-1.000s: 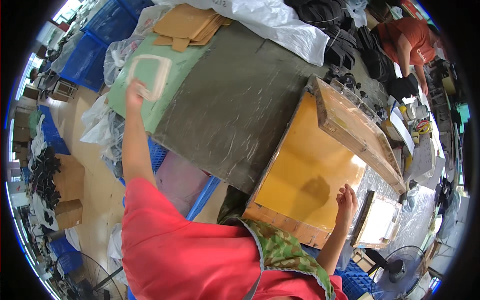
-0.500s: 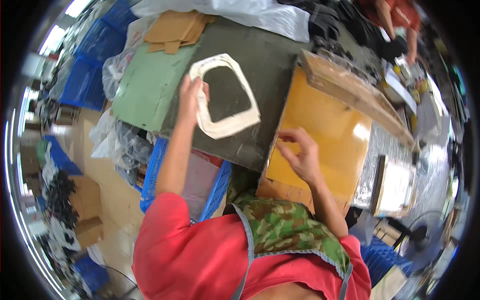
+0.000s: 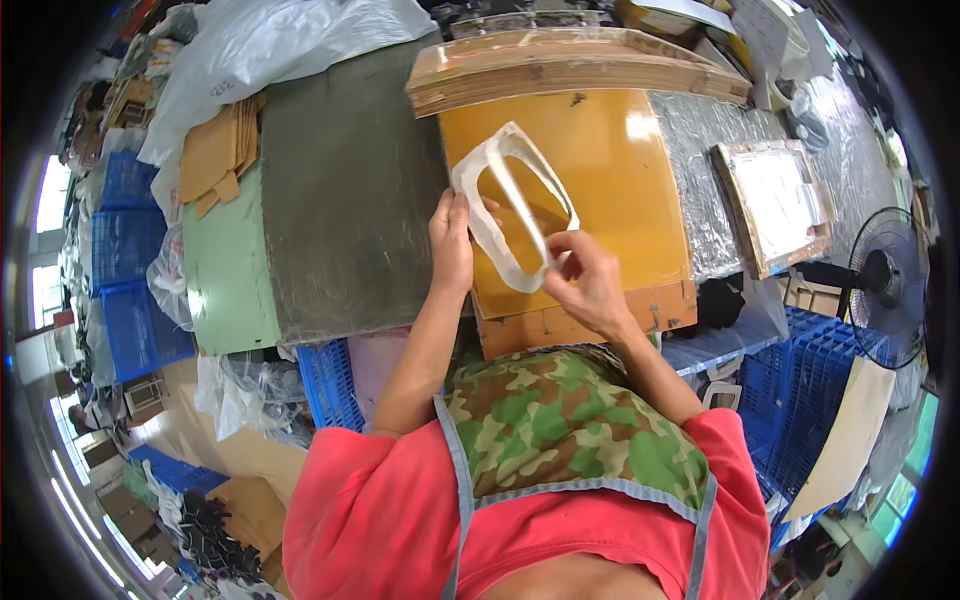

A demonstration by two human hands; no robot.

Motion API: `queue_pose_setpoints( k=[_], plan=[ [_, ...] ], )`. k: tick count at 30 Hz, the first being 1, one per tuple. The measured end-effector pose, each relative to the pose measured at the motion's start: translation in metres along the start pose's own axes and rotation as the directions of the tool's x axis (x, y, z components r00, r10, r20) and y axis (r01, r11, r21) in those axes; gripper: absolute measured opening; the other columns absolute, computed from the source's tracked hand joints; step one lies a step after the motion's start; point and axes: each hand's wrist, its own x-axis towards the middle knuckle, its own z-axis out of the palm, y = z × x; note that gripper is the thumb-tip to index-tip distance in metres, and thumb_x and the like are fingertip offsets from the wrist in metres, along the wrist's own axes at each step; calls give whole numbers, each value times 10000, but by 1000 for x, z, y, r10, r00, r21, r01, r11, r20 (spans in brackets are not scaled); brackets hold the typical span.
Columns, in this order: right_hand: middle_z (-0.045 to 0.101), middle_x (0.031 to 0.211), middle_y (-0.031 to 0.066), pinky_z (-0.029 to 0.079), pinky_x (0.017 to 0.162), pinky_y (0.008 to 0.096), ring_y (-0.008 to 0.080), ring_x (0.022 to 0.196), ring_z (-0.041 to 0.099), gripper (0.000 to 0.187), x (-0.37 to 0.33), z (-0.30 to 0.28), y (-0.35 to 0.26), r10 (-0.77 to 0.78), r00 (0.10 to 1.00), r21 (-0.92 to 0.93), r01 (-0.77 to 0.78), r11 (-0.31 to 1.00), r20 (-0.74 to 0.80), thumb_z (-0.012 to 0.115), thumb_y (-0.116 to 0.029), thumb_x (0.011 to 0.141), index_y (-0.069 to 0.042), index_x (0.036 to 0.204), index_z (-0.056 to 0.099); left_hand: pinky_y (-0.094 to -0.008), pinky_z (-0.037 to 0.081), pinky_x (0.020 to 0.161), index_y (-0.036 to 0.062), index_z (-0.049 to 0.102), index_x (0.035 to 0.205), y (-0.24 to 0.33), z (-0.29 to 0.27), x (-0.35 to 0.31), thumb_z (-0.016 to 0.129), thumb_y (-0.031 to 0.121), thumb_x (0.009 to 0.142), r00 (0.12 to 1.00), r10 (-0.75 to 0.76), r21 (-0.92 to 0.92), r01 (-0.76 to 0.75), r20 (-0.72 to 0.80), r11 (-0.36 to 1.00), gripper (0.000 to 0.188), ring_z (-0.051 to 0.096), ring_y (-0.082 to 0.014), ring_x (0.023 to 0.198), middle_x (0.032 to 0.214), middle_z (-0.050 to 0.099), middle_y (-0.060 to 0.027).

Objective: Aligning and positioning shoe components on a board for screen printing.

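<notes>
Head view: left hand (image 3: 453, 248) holds a white open frame (image 3: 486, 228) at left; right hand (image 3: 592, 285) pinches its near end above a yellow board (image 3: 625, 185).

A short row of small, number-like dark marks (image 3: 228, 88) stands on the white plastic sheeting (image 3: 310, 40).

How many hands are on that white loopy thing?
2. The left hand grips the left side of the white loop, and the right hand pinches its lower right part. Some fingers are hidden, but no other hand shows on it.
</notes>
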Motion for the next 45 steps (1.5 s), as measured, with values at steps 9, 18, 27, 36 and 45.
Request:
queue_pose_setpoints(
  k=[9,18,27,36,45],
  plan=[
    [601,774,3,415,611,226,60,682,504,198,-4,-135,94,442,858,226,-391,892,-262,505,-105,881,15,984,624,-262,458,465,53,555,1031,-20,-8,23,401,230,996,974,-156,114,176,-162,978,237,561,-124,542,796,622,-61],
    [521,709,-41,344,521,205,33,594,428,223,24,-157,145,360,926,189,-335,923,-117,523,-167,916,1,1017,629,-255,463,517,64,569,1055,-6,8,11,415,303,977,958,-222,-119,203,-183,972,295,580,-144,623,812,638,-86],
    [619,703,85,445,584,279,123,604,550,265,71,-159,147,272,957,70,-266,961,-100,546,-171,882,23,1043,629,-242,348,515,5,456,1067,37,42,18,363,231,990,986,-144,-587,167,86,792,256,356,-139,649,798,394,-56],
    [615,741,43,441,605,256,85,654,528,285,88,-146,145,137,973,-60,-151,987,-185,557,-177,901,30,1085,623,-236,323,484,-66,442,1209,25,37,34,349,235,966,958,-195,-801,285,212,527,398,363,-140,635,775,394,-51],
    [667,881,178,503,709,373,317,747,630,265,66,-124,139,-126,909,-353,-25,935,-398,618,-175,837,-6,1040,646,-236,335,480,-104,419,1246,26,23,28,335,148,903,952,-128,-833,306,279,462,434,360,-130,620,764,380,-49]
  ],
)
